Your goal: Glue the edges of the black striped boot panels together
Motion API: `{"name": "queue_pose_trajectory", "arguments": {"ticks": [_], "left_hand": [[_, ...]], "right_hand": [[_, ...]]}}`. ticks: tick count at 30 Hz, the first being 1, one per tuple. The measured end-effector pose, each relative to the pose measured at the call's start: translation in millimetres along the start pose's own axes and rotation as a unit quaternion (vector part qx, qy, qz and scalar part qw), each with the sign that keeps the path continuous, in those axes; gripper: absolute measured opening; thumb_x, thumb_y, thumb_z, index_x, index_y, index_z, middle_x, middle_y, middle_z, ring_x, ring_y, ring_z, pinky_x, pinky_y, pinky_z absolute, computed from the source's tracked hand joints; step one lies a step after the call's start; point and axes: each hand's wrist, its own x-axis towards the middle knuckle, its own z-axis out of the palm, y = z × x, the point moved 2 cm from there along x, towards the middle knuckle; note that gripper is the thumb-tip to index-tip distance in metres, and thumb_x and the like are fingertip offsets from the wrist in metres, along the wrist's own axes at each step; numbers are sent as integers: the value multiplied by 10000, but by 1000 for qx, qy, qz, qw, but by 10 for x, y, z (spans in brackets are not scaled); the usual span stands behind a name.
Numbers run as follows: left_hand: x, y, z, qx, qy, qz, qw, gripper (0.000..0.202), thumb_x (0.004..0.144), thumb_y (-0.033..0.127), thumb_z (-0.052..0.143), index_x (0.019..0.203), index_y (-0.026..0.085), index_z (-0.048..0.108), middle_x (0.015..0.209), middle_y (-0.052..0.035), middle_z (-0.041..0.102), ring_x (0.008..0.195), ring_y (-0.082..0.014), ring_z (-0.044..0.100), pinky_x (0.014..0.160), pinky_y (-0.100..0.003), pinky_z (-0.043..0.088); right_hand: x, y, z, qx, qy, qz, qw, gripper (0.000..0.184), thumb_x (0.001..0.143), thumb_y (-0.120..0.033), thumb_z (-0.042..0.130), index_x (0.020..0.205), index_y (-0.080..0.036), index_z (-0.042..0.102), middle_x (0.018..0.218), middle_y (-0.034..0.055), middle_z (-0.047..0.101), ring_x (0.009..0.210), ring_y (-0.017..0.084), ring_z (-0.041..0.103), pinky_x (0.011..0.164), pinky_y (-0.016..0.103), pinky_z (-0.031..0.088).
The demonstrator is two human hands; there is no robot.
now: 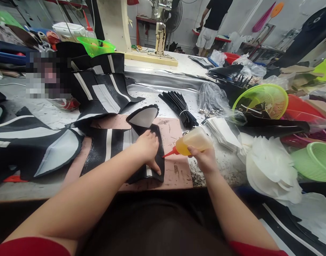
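Observation:
My left hand [148,149] lies flat with fingers spread on a black leather-like piece [120,161] that has white strips along it. The piece rests on a pinkish board [176,174]. In my right hand [204,158] is a translucent squeeze bottle [195,140] of yellow liquid, tilted down to the left. Its red nozzle tip touches or nearly touches the piece's right edge; I cannot tell which. A curved flap [144,116] with a grey-white face stands up beyond my left hand.
Behind the board lies a tied bundle of black strips [179,106]. White paper pieces [223,133] and a yellow-green basket [269,99] are on the right. More black panels [99,83] lie at the left. A sewing machine [160,39] and a person [213,21] are farther back.

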Motion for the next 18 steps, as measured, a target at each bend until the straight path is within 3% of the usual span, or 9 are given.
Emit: {"name": "queue_pose_trajectory", "arguments": {"ticks": [5, 9, 12, 18], "left_hand": [[13, 14, -33, 2, -38, -2, 999, 1335, 333, 778, 642, 1324, -35, 268, 1384, -276, 212, 1295, -361, 216, 1077, -416, 106], [1, 54, -15, 19, -35, -7, 999, 1348, 336, 754, 667, 1322, -61, 244, 1387, -293, 179, 1298, -375, 196, 1074, -422, 109], [-9, 66, 13, 37, -28, -7, 999, 1321, 363, 770, 641, 1336, -29, 240, 1397, -277, 176, 1302, -368, 194, 1069, -420, 114], [6, 60, 38, 18, -28, -6, 999, 1351, 354, 765, 651, 1329, -63, 218, 1399, -287, 162, 1303, -381, 169, 1077, -421, 83]], "right_hand": [[-128, 32, -46, 18, -2, 28, 999, 515, 520, -409, 780, 920, -174, 555, 786, 56, 616, 691, 221, 587, 430, 288, 481], [-262, 101, -96, 22, 4, 34, 999, 446, 525, -386, 783, 861, -186, 569, 738, 39, 619, 632, 200, 579, 426, 284, 474], [-363, 146, -139, 13, 4, 36, 999, 395, 527, -386, 781, 809, -193, 583, 713, 35, 621, 636, 204, 583, 507, 326, 504], [-491, 177, -211, -29, -2, -5, 1000, 546, 543, -418, 766, 994, -188, 559, 827, 64, 632, 744, 239, 602, 642, 382, 528]]}}
